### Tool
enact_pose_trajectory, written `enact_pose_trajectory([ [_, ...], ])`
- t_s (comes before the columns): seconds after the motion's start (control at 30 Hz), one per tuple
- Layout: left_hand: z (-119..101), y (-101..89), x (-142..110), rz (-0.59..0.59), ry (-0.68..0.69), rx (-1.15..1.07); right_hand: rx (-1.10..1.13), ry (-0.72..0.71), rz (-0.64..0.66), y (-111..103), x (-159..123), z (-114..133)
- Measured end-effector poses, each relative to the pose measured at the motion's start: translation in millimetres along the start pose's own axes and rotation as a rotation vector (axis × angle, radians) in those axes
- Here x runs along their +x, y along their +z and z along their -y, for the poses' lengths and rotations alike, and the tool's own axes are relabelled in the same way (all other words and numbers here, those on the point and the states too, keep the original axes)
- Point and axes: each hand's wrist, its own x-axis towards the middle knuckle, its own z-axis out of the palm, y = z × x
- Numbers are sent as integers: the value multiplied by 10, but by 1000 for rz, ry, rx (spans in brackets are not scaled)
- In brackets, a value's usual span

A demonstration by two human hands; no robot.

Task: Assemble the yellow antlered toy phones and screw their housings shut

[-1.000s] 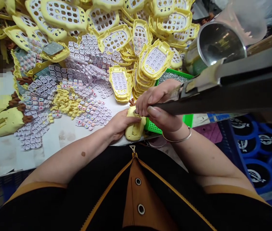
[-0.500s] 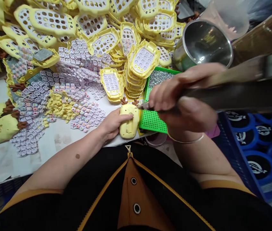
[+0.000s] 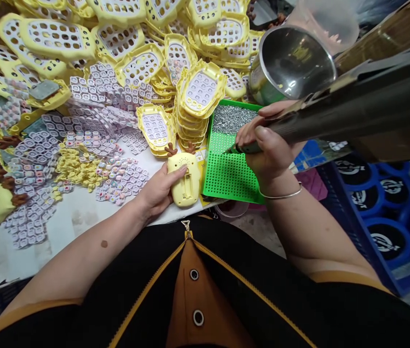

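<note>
My left hand grips a yellow toy phone with brown antlers, its back with an uncovered battery slot facing up at the table's front edge. In my right hand is a dark electric screwdriver, fingers wrapped round its front end. The tip points down-left over the holes of a green perforated tray; whether it touches cannot be made out. Small silver screws lie heaped at the tray's far end. Just beyond the phone stands a stack of yellow shells with white keypads.
Yellow front shells pile up at the back. White keypad sheets and small yellow parts cover the left. Behind the tray stands a metal bowl. On the right, a blue crate holds round blue-rimmed items.
My right hand has drawn the screwdriver away from the phone's upper right corner, and its tip is now over the green tray. My left hand keeps hold of the phone. The view has shifted slightly.
</note>
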Motion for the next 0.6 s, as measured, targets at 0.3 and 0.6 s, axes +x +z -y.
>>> enact_pose_trajectory([
  [0.3,-37,-18,-20,21,-57,75,-95,12,36,2,-35,-43],
  [0.6,-39,-31,-42,8,-50,31,-109,5,32,-2,-38,6],
])
